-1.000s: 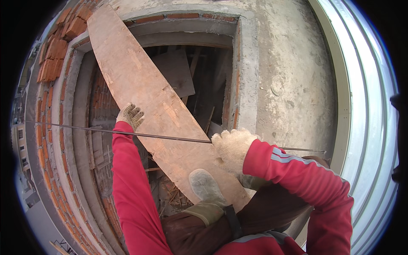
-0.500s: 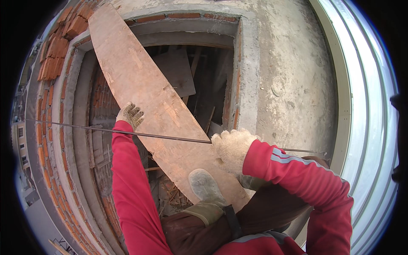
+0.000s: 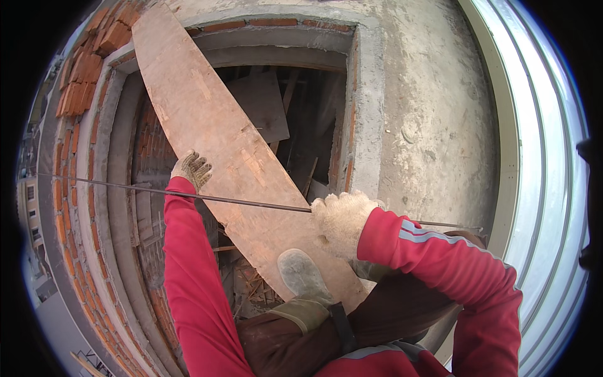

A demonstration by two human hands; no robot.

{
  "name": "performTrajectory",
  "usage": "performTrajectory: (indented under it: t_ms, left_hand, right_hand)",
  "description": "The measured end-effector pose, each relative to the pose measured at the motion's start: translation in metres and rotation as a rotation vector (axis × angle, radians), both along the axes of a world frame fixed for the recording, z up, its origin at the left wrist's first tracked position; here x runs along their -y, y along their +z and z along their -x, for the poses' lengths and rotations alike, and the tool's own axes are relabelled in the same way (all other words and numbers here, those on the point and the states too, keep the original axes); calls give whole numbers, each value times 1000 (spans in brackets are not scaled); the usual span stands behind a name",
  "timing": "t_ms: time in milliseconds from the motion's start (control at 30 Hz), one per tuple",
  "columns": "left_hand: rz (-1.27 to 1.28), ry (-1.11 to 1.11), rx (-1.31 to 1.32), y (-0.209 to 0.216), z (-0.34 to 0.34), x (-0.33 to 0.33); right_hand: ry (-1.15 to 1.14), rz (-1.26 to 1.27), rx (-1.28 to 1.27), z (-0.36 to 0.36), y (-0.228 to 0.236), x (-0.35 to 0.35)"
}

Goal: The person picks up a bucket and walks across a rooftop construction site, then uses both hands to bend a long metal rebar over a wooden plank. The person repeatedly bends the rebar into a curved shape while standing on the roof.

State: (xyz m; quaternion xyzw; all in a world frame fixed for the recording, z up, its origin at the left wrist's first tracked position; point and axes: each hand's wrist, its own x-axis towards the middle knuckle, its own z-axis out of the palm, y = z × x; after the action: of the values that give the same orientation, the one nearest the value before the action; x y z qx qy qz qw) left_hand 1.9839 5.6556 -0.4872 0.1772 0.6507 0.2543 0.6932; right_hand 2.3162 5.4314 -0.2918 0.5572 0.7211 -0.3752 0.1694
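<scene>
My right hand (image 3: pixel 343 221), in a pale work glove, is closed round a thin dark metal rod (image 3: pixel 264 205). The rod runs left across my left cuff and beyond the brick wall; its other end comes out to the right of my right hand. My left hand (image 3: pixel 192 169), gloved too, is at the left edge of a long plywood board (image 3: pixel 207 119). Its fingers are loosely bent and apart, with nothing visible in them. The board slants across a deep rectangular opening. My dusty boot (image 3: pixel 303 271) stands on its near end.
Concrete and brick edging (image 3: pixel 369 113) frames the opening, with a dark drop and loose boards below. Orange bricks (image 3: pixel 80 88) are stacked at the far left. A concrete slab (image 3: pixel 433 119) lies to the right, beside pale ribbed metal sheeting (image 3: pixel 546 157). Buildings show far down at left.
</scene>
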Motion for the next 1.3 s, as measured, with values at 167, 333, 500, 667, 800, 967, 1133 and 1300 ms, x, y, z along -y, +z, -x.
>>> performTrajectory:
  t_ms: [167,333,500,667,800,967,1133,1300]
  left_hand:
    - [5,7,-26,4,-3,1]
    - [4,1,-15,7,-4,2]
    - [0,-5,-17,8,-3,4]
    - [-5,-18,-8,7,-1,4]
    - [-4,-16,-20,7,0,4]
    - [-5,-5,-10,8,0,4]
    - [-15,0,-2,9,1,5]
    - [-9,21,9,9,3,8]
  right_hand:
    - [8,-2,4,1,2,0]
    - [-1,13,38,4,2,1]
    - [14,-47,23,4,1,5]
    - [19,-60,22,5,-1,6]
    - [20,-34,29,6,0,6]
    - [31,-60,32,6,3,8]
    - [33,-58,14,5,4,8]
    - [28,-48,-44,3,6,8]
